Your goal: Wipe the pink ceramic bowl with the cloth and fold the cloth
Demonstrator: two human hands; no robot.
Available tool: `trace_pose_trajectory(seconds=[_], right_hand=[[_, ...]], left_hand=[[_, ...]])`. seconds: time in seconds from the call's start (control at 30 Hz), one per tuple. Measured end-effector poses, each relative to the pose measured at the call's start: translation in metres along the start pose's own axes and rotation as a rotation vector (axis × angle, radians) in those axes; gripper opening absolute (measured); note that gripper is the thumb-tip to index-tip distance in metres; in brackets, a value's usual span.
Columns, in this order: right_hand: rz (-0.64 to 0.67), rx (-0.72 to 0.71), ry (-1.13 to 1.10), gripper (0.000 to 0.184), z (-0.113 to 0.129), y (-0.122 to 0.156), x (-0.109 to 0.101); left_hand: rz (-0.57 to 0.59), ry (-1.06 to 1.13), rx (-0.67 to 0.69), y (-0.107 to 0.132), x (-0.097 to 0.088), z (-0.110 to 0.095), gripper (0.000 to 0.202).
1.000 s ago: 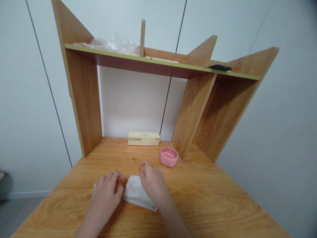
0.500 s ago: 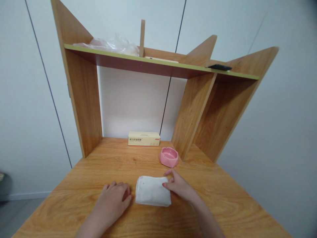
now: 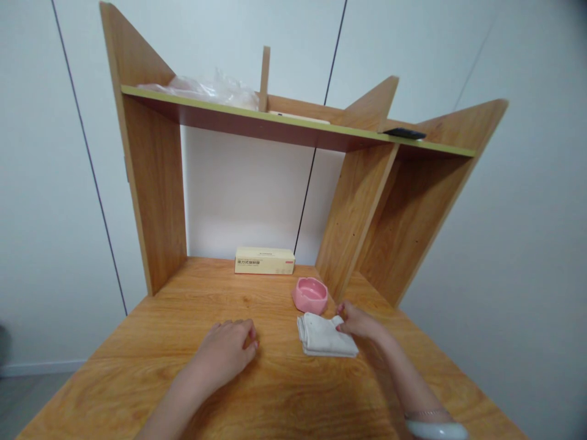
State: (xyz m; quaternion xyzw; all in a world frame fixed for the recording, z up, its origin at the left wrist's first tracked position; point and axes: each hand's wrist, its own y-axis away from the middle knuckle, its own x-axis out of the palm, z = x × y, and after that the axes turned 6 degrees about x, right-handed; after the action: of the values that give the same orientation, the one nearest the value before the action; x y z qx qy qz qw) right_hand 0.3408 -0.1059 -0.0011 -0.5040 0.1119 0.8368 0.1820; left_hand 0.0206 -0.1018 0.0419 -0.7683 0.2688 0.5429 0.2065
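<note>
A folded white cloth (image 3: 324,336) lies on the wooden table, just in front of a pink ashtray (image 3: 312,296) with angular sides. At its right edge, my right hand (image 3: 355,321) pinches the fabric between thumb and fingers, lifting a small fold. My left hand (image 3: 230,347) rests over the table to the left of the cloth, apart from it. Its fingers are loosely curved, with the thumb away from them and nothing held.
Behind the ashtray stands a cream box (image 3: 265,261) with printed lettering, near the wall. A wooden shelf unit (image 3: 156,195) frames the back of the table. On its upper board lie a clear plastic bag (image 3: 215,90) and a flat black object (image 3: 404,133).
The cloth has shifted right and away from me, close to the ashtray, along with my right hand. My left hand has moved slightly right and forward.
</note>
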Motion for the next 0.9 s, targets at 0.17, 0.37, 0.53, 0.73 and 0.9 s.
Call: trace_pose_trajectory(seconds=[0.17, 0.37, 0.53, 0.73, 0.9], right_hand=[[-0.138, -0.114, 0.063, 0.029, 0.031, -0.001, 0.003], [-0.197, -0.201, 0.159, 0.033, 0.061, 0.004, 0.023], [-0.251, -0.159, 0.231, 0.031, 0.057, 0.005, 0.033], [-0.305, -0.125, 0.253, 0.032, 0.062, 0.013, 0.025], [-0.291, -0.313, 0.065, 0.035, 0.105, 0.032, 0.031]], left_hand=[[-0.150, -0.046, 0.029, -0.021, -0.001, -0.002, 0.020], [-0.263, -0.030, 0.116, -0.040, 0.012, 0.007, 0.025], [-0.327, -0.005, 0.184, -0.041, 0.026, 0.014, 0.025], [-0.315, 0.052, 0.285, -0.036, 0.032, 0.013, 0.020], [-0.310, 0.082, 0.196, -0.041, 0.035, 0.022, 0.022]])
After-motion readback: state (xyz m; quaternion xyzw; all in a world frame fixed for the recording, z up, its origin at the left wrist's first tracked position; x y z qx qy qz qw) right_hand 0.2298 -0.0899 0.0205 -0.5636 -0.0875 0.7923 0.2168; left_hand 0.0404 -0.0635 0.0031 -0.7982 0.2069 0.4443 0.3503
